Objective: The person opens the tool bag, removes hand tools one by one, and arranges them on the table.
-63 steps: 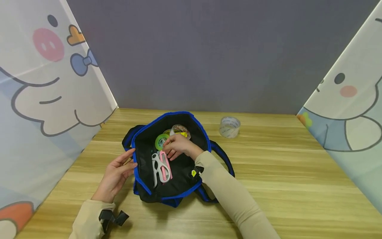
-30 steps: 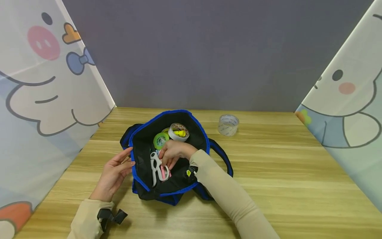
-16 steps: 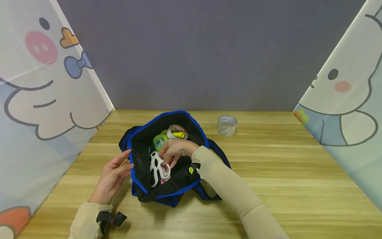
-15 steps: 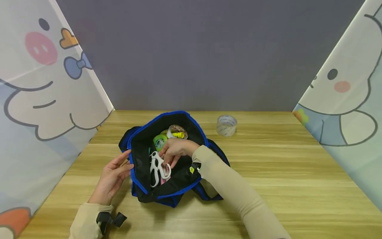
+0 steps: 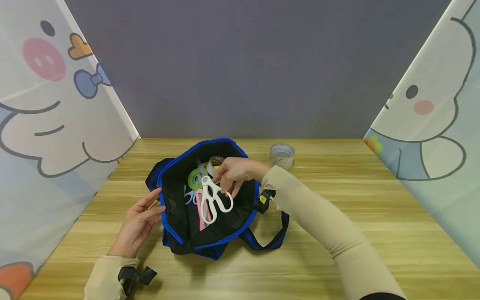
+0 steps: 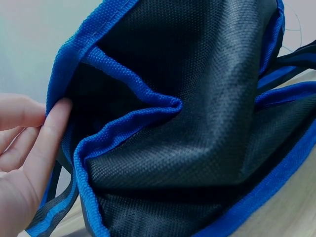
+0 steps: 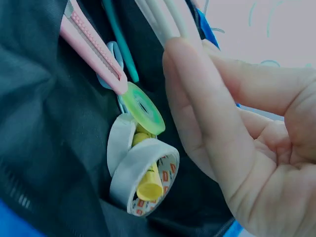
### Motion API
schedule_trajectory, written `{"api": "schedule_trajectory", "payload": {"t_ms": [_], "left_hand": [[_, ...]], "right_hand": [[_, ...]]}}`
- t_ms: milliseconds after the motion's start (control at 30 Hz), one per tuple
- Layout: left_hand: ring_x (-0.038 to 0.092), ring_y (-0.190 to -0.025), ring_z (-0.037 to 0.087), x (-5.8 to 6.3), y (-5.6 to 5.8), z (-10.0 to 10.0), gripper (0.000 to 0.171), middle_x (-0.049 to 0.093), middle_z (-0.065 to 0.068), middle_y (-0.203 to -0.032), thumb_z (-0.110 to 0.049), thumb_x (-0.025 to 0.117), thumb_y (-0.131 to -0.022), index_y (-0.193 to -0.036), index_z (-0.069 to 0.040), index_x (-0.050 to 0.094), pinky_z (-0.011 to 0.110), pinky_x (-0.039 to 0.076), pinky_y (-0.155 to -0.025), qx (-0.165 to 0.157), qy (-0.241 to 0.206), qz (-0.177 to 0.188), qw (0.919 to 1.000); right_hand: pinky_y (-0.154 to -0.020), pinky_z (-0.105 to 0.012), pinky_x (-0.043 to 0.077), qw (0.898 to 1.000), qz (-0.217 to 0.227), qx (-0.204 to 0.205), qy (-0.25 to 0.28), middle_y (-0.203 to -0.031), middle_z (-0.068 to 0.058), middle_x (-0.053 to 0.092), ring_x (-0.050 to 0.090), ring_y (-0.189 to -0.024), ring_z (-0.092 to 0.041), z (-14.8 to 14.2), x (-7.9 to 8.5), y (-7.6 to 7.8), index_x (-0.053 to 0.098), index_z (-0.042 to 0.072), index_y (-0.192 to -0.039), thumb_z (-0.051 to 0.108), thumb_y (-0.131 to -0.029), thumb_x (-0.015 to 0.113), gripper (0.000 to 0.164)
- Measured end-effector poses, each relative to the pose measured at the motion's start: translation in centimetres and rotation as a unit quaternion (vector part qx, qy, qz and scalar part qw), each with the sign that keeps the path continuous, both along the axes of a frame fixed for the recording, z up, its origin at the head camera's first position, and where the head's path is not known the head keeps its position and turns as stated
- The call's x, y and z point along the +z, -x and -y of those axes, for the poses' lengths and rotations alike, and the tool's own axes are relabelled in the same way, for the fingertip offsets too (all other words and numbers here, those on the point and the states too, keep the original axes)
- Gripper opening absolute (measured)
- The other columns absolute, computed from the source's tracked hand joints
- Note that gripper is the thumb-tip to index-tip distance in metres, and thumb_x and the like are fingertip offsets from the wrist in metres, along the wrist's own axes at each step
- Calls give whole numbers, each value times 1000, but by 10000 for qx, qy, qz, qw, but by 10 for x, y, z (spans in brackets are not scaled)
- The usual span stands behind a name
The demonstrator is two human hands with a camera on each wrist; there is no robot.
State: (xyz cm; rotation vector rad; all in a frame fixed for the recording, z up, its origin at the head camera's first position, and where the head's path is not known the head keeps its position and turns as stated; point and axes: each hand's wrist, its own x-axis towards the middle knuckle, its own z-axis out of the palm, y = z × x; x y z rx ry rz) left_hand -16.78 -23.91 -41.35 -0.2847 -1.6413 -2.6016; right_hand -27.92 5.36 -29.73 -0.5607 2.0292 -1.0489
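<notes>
White-handled scissors [image 5: 206,181], blades toward the back, are lifted inside the open black bag [image 5: 170,227] with blue trim. My right hand [image 5: 240,173] pinches them near the handle, thumb against fingers; the right wrist view shows only part of the white handles [image 7: 168,22]. My left hand [image 5: 136,227] holds the bag's left rim, thumb inside and fingers outside, as the left wrist view shows on the blue edge [image 6: 64,69]. Below the scissors lie a pink utility knife [image 5: 199,204] and light-blue scissor handles [image 5: 189,193]. Nearby is a green tape roll [image 7: 140,111].
Deeper in the bag are white tape rolls [image 7: 123,182], a yellow cylinder [image 7: 149,188] and a teal stick [image 7: 120,39]. A clear tape roll [image 5: 282,160] stands on the wooden table [image 5: 356,208], right of the bag. A strap [image 5: 275,241] loops beside it. Panels enclose the table.
My right hand has gone from reaching among the contents to raising the white scissors up and to the right, uncovering the pink knife and blue handles. My left hand stays on the rim.
</notes>
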Motion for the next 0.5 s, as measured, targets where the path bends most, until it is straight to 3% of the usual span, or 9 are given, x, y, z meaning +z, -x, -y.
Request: {"api": "schedule_trajectory", "payload": {"t_ms": [300, 500], "left_hand": [[64, -88, 10, -3, -4, -3, 50, 62, -4, -115, 18, 52, -93, -123, -17, 72, 21, 57, -70, -5, 42, 38, 10000], [64, -91, 9, 1, -3, -2, 51, 64, -7, -119, 18, 52, -93, -122, -18, 73, 20, 57, -70, 64, 111, -42, 9999]], "right_hand": [[-69, -41, 61, 9991, 14, 93, 408, -90, -10, 68, 69, -74, -19, -43, 6, -4, 52, -7, -138, -12, -90, 64, 49], [-63, -35, 61, 9961, 35, 9, 880, -90, -7, 65, 68, -80, -18, -75, 12, 0, 45, -9, -142, -12, -91, 61, 54]]}}
